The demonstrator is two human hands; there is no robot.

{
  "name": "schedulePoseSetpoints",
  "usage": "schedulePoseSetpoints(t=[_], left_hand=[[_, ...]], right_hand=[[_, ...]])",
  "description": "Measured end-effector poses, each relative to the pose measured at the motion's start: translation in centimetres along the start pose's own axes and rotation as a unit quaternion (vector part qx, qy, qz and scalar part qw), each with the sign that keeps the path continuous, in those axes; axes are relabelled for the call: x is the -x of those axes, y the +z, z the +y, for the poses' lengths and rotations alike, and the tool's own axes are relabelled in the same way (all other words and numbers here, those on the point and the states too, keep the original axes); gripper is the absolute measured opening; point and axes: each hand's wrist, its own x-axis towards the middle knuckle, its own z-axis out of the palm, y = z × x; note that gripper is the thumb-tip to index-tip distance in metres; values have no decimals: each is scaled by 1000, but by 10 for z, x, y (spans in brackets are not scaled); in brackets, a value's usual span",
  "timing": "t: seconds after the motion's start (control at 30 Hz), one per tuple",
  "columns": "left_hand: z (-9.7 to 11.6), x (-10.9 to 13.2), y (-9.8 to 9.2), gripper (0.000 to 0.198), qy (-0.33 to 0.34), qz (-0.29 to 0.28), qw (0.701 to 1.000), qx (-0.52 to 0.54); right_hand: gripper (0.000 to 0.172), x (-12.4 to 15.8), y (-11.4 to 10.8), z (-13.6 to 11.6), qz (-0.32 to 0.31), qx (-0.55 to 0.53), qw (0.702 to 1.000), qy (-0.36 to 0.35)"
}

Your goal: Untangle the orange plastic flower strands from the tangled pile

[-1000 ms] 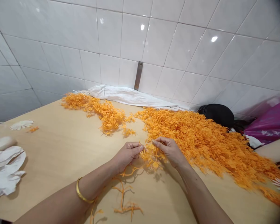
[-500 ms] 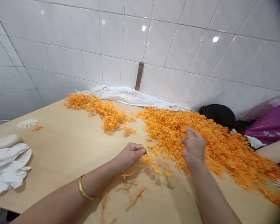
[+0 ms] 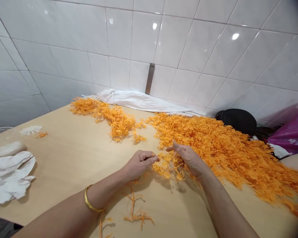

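Observation:
My left hand (image 3: 142, 162), a gold bangle on its wrist, pinches a loose bunch of small orange artificial flowers (image 3: 166, 167) between thumb and fingertips just above the table. Close by on the right, my right hand (image 3: 190, 159) has its thumb and forefinger apart; its lower fingers are partly behind the bunch, and I see nothing gripped in it. Behind and beside it spreads a big pile of the same orange flowers (image 3: 213, 145). Bare orange stems (image 3: 135, 216) lie on the table below my left hand.
A smaller orange heap (image 3: 120, 124) lies at the back left of the table (image 3: 72, 158). White cloth pieces (image 3: 12, 175) and a white petal piece (image 3: 31, 130) are at left. White fabric (image 3: 139, 100) lines the tiled wall; a black case (image 3: 237, 120) and purple bag (image 3: 291, 134) stand right.
My right hand has moved left from over the big pile to beside the bunch. My left hand keeps its pinch, nearly still. The camera view has shifted slightly.

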Motion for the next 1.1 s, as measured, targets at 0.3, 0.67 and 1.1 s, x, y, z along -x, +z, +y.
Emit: schedulePoseSetpoints(t=[0.3, 0.67, 1.1], left_hand=[[3, 1, 2, 29, 40, 5, 998, -47], [-4, -4, 3, 23, 22, 45, 997, -60], [-9, -4, 6, 21, 43, 27, 998, -29]], right_hand=[[33, -5, -1, 14, 64, -10, 998, -14], [24, -7, -41, 14, 291, -69, 947, -121], [22, 1, 23, 7, -32, 207, 965, -156]])
